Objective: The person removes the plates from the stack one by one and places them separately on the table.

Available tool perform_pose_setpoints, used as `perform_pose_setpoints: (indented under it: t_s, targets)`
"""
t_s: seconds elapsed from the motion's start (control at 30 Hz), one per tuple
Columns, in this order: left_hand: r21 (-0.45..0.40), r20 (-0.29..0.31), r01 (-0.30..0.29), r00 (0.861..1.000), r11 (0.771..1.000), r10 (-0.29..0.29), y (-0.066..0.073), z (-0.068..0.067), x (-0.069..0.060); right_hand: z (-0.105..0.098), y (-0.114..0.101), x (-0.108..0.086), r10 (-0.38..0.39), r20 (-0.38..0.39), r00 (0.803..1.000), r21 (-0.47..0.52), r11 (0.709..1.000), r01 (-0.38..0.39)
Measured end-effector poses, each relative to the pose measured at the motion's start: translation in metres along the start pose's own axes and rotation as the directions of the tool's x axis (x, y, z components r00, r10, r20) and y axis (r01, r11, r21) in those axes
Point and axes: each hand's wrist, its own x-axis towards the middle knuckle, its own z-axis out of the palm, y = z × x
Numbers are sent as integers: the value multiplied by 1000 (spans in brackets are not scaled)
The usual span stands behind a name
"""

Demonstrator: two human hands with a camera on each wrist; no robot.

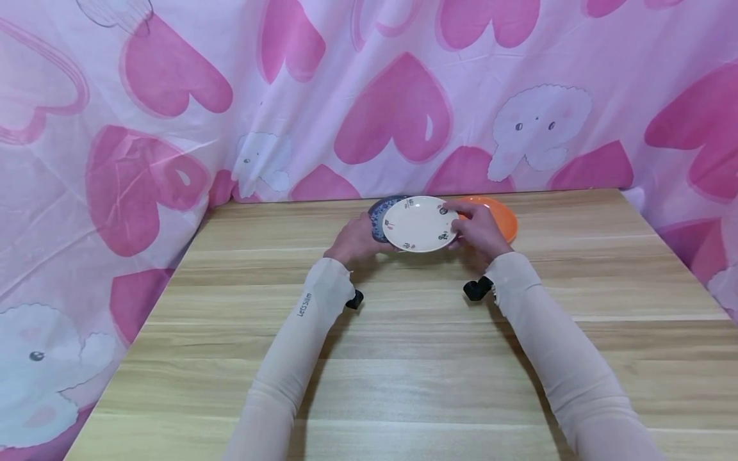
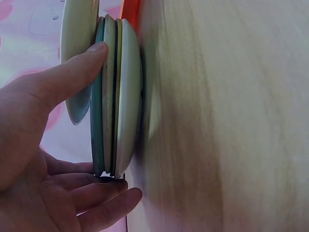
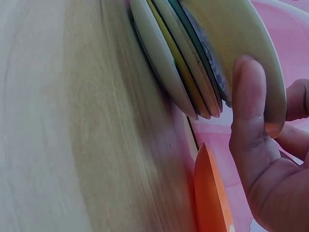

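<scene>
Near the table's back edge, my right hand (image 1: 480, 229) pinches the right rim of a white plate (image 1: 418, 225) with small printed designs. In the right wrist view the white plate (image 3: 258, 48) is tilted above a stack of plates (image 3: 186, 63), with a gap at its right side. My left hand (image 1: 359, 239) holds the stack's left edge, thumb on the rim and fingers curled at its far side. The stack's top plate, blue-patterned (image 1: 377, 218), is mostly hidden under the white one. Beside the stack, an orange plate (image 1: 503, 219) lies partly behind my right hand.
A wood-grain table (image 1: 403, 378) spreads out under both forearms. Pink heart-print cloth (image 1: 392, 109) hangs along the table's back and sides. Black wrist mounts (image 1: 477, 289) stick out below both cuffs.
</scene>
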Motion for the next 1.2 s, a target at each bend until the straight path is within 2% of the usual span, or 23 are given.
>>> perform_pose_setpoints:
  t_s: [0.63,0.9,1.2]
  targets:
    - [32,11,13,1000,999,-13,1,-1,1,-10,4,-6,19,-17,1000,-80,997,-20]
    - [18,24,-9,1000,1000,8,2,0,2,-15,4,-8,27,-8,1000,-86,996,-27]
    - [19,17,-3,1000,1000,2,0,0,2,-19,0,-11,47,21,999,-60,997,-46]
